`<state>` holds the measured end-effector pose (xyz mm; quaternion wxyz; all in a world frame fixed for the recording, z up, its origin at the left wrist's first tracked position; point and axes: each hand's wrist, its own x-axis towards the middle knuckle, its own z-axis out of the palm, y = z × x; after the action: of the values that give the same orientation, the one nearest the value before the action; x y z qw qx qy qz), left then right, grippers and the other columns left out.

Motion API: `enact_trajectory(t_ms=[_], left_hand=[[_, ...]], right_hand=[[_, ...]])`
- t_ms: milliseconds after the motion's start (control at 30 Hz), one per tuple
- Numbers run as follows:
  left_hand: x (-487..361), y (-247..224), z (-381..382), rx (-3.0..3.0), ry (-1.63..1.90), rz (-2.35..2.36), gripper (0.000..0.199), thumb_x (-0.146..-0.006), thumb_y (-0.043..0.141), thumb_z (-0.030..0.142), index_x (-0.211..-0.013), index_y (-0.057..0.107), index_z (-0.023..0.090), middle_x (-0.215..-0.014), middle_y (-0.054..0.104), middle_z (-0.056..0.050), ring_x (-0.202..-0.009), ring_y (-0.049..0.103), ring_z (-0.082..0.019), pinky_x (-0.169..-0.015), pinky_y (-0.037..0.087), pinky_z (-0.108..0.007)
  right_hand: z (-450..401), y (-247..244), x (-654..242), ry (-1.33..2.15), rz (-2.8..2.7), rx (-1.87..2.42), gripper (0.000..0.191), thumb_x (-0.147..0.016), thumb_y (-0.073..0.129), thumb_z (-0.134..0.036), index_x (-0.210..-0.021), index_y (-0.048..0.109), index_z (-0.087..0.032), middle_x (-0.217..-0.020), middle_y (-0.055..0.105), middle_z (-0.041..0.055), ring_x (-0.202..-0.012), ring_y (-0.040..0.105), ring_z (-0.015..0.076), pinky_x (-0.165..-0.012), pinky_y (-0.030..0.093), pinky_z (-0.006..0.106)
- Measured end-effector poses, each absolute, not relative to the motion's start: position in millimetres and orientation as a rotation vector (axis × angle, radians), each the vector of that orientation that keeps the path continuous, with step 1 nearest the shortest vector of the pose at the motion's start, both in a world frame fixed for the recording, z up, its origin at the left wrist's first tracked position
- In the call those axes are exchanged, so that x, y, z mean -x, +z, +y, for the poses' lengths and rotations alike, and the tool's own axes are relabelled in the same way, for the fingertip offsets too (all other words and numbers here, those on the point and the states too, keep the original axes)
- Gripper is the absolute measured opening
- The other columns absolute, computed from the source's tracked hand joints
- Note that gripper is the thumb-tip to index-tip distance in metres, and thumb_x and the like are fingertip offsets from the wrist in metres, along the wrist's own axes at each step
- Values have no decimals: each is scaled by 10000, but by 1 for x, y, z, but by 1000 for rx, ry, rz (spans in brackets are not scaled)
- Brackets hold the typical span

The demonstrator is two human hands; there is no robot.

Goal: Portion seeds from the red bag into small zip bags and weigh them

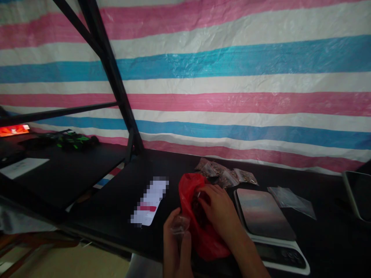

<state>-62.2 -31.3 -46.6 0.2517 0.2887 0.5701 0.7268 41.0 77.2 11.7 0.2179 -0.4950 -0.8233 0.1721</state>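
My left hand [177, 247] pinches a small clear plastic bag [180, 224] between thumb and fingers, just left of a red plastic bag [213, 243]. The red bag stands with its mouth spread, and dark contents show inside. Into that mouth reaches my right hand [218, 208], its fingers curled together; what they hold is hidden. Right of that hand lies a kitchen scale [265, 214] with a bare metal plate and a dark display. Several filled clear bags [226, 175] lie in a heap behind the red bag.
Flat clear bags [292, 200] lie right of the scale. A white sheet or phone screen [149, 202], partly blurred out, lies to the left. A dark-screened device [359, 195] stands far right. Black metal frame [116, 81] and striped sheeting [232, 85] rise behind the black table [101, 208].
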Motion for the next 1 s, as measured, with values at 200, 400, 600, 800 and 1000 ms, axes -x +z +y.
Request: enact_trajectory(t_ms=[200,400,600,800,1000], left_hand=[[68,-49,-23,-589,1900,1477,540,-937,703,567,-1362,630,242,-1237,727,-85,-1146,709,-272,-1007,560,-392],[67,-54,-13,-413,1952,1313,617,-829,802,573,-1321,642,237,-1244,729,-79,-1157,699,-277,-999,557,-390],[64,-56,-7,-322,1981,1240,588,-788,854,503,-1277,685,225,-1216,744,-75,-1120,718,-269,-951,577,-361],[56,-50,-7,-284,1975,1275,581,-814,825,467,-1321,676,224,-1173,758,-66,-1062,738,-245,-901,579,-335],[52,-45,-6,-276,1953,1330,582,-842,792,469,-1362,669,238,-1249,755,-74,-1160,715,-263,-970,565,-347]], right_hand=[[76,13,-39,534,-2249,1376,253,-995,565,-79,-1130,755,-178,-1245,774,108,-1191,648,304,-1061,449,419],[68,20,-47,687,-2255,1404,282,-957,635,-95,-1154,778,-239,-1219,789,74,-1192,643,280,-1060,394,421],[65,29,-62,802,-2290,1346,239,-930,663,-119,-1065,788,-272,-1129,820,1,-1108,678,256,-1034,352,425],[58,40,-80,1014,-2207,1386,171,-927,644,-195,-1017,774,-261,-1032,830,18,-967,731,232,-809,438,328],[51,45,-88,1168,-2155,1442,127,-937,624,-227,-973,745,-245,-971,822,40,-825,737,209,-650,439,285]])
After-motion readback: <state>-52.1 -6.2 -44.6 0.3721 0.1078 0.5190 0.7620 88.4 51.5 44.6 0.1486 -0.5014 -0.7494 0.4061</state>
